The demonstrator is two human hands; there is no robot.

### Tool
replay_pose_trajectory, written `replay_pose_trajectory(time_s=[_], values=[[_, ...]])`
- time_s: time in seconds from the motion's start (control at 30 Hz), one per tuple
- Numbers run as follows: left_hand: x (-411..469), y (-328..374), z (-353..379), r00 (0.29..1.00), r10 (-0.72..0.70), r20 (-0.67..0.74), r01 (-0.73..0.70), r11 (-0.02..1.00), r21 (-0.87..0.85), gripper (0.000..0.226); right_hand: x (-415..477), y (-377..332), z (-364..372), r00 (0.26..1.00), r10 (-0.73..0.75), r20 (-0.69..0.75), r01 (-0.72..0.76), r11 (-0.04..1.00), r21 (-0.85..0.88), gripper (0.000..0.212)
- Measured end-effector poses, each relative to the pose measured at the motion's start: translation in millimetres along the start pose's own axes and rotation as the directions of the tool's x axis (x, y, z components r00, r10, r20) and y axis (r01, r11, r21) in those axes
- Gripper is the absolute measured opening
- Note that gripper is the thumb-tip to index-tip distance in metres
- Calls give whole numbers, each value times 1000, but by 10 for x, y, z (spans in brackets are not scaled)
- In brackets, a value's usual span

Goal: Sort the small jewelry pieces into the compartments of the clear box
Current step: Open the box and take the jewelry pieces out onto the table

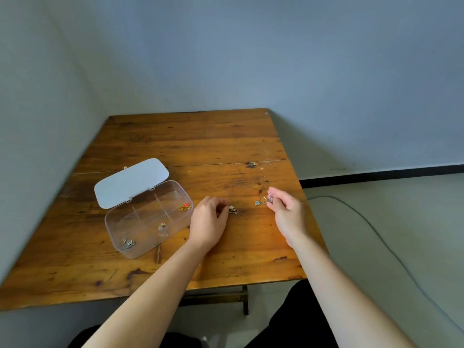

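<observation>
The clear box [118, 231] stands open on the left of the wooden table [190, 136], its white lid [130, 182] tilted back. Inside lie a gold piece with a red stone [185, 206], a small silver piece [162, 226] and a silver cluster [128, 243], each in its own compartment. My left hand [207, 219] rests just right of the box, fingers curled at a small silver piece [233, 209] on the table; whether it grips that piece is unclear. My right hand [286, 209] pinches a silver ring piece [270, 198], beside a round silver pendant [257, 202].
The table's right edge runs close to my right hand. A dark cable [376, 237] snakes over the floor on the right. Walls close off the table's far and left sides. My dark-clothed knees show below the front edge.
</observation>
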State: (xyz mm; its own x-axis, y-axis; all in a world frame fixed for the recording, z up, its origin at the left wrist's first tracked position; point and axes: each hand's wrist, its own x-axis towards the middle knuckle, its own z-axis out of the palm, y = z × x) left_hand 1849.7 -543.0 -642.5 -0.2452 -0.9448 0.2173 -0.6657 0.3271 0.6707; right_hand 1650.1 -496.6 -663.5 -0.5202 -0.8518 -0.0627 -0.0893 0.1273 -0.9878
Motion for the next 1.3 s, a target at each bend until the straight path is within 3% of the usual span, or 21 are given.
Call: replay_pose_trajectory(time_s=[0.17,0.33,0.47,0.6,0.67,0.73,0.87,1.0,1.13,1.23,1.3], values=[[-153,-70,51,977,208,40,-211,960,182,22,-19,36,19,997,-69,31,73,988,-140,37],[-229,-53,-77,968,242,67,-248,961,121,27,-31,10,43,992,-129,7,129,976,-175,38],[-337,-106,-389,934,358,26,-358,925,128,22,-94,21,80,979,-200,-26,190,958,-214,41],[-408,-261,-815,910,407,-76,-372,885,280,17,-123,34,170,945,-326,36,307,839,-450,44],[-432,-379,-1056,921,372,-113,-309,877,369,18,-128,-11,247,889,-441,126,421,676,-605,46],[-449,-532,-1290,948,288,-137,-204,877,436,18,-129,-102,338,874,-449,186,443,576,-687,45],[-472,-831,-1662,998,-3,-64,31,892,450,31,-151,-333,595,861,-450,236,480,566,-670,38],[-538,-931,-1822,981,-127,144,35,856,516,55,-313,-611,965,793,-457,403,609,581,-539,41],[-602,-942,-1761,957,-143,254,-8,859,512,61,-552,-875,1359,642,-342,687,708,608,-359,50],[-598,-931,-1723,963,-155,218,9,833,554,57,-673,-981,1605,546,-145,825,743,539,-397,56],[-585,-942,-1726,959,-172,223,12,815,579,53,-706,-1029,1719,506,-23,862,782,434,-447,57]])
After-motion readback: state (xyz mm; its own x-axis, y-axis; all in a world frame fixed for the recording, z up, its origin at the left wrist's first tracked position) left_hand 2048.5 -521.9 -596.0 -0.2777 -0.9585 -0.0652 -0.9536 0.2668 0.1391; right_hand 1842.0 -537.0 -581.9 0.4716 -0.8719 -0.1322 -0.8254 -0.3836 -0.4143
